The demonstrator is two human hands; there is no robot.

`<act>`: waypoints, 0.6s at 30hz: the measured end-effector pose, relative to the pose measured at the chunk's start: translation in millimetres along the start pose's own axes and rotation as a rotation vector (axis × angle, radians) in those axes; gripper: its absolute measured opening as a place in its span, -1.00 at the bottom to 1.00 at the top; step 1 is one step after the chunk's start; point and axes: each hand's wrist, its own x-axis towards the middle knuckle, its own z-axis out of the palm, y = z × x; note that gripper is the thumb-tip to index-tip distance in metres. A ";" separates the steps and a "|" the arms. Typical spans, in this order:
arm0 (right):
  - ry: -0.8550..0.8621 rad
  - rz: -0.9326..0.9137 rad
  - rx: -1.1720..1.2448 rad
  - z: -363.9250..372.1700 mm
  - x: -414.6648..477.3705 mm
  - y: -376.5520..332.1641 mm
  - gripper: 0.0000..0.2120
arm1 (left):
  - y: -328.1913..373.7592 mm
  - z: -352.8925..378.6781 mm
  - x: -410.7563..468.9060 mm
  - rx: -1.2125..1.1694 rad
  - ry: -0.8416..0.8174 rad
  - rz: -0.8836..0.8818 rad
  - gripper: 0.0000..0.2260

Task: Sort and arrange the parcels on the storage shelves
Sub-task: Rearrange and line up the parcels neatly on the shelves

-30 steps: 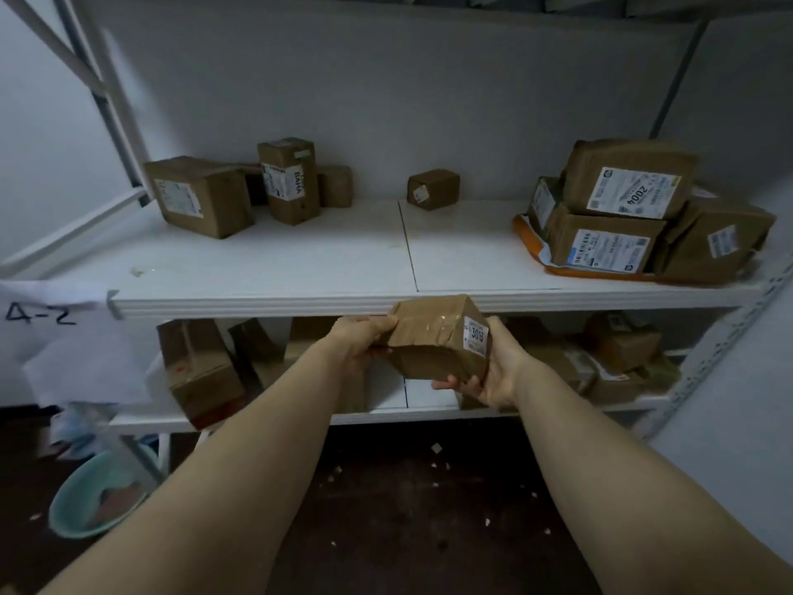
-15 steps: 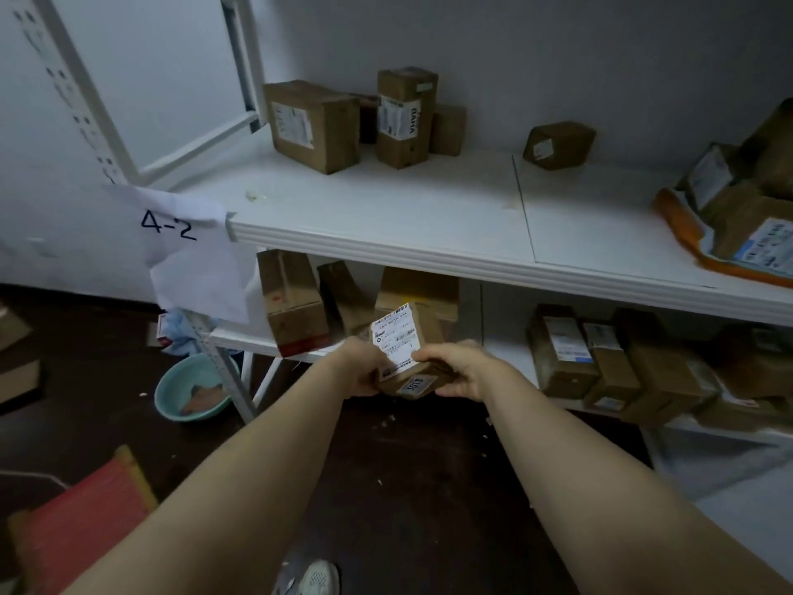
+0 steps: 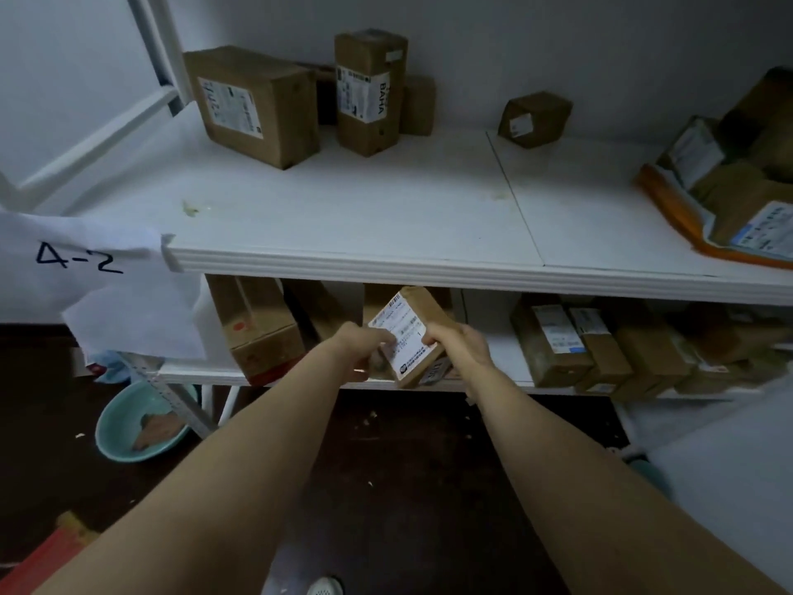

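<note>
Parcel (image 3: 410, 337) moved nearer lower shelf (image 3: 503, 355), held in grip of left hand (image 3: 364, 350), right hand (image 3: 461, 345); boxes (image 3: 376, 297) seemingly behind.

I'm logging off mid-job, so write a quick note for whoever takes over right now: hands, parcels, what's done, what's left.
Left hand and right hand both grip one small parcel, label up, in front of the lower shelf; not set down yet.
Upper shelf: boxes at back left, one small box mid-back, a pile at the right.
Lower shelf: more boxes at left and right.
Left to do: place the held parcel, probably tidy the pile. Which parcels are already sorted, I cannot tell.
</note>
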 end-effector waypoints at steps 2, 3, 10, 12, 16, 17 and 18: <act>-0.007 0.030 0.034 0.1 6.8 -3.8 -0.67 | 9.9 -2.4 3.7 -0.041 -0.025 -0.002 -0.65; 0.011 0.035 0.055 -0.6 9.6 -4.3 -0.70 | 12.2 -3.7 5.9 -0.052 -0.035 -0.005 -0.64; 0.101 0.146 0.318 0.5 19.0 4.4 -0.55 | 17.3 -4.8 18.1 -0.051 -0.048 0.001 -0.58; 0.165 0.180 0.391 -9.9 18.7 9.5 -0.70 | 22.2 5.7 18.5 -0.009 -0.099 -0.019 -0.66; 0.270 0.193 0.512 -41.7 23.7 23.4 -0.68 | 32.9 40.3 15.8 0.059 -0.183 -0.032 -0.83; 0.305 0.202 0.541 -50.7 23.9 26.5 -0.66 | 34.1 50.9 16.0 0.074 -0.180 -0.025 -0.81; 0.341 0.207 0.557 -61.2 24.1 30.8 -0.66 | 34.9 63.0 18.1 0.089 -0.184 -0.019 -0.79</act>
